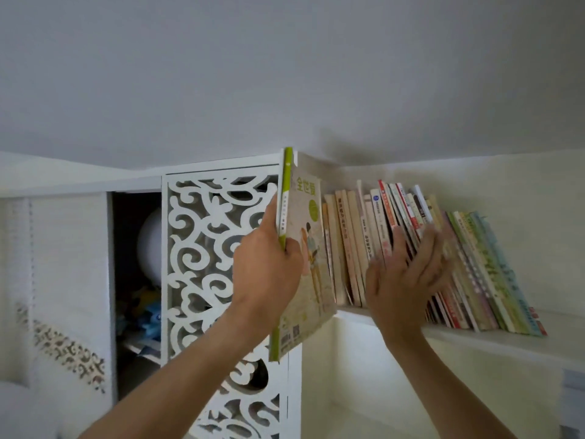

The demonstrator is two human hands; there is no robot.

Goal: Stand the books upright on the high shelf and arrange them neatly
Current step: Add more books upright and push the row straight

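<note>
Gripping green-spined book, left hand beside shelf edge.

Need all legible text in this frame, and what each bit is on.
"全世爱" in green on the cover of the green-spined book that the left hand grips.
Spine print and the code block at the foot of that cover: too small to read.
Spines of the row of books on the high shelf under the right hand: printed, too blurred to read.
</note>
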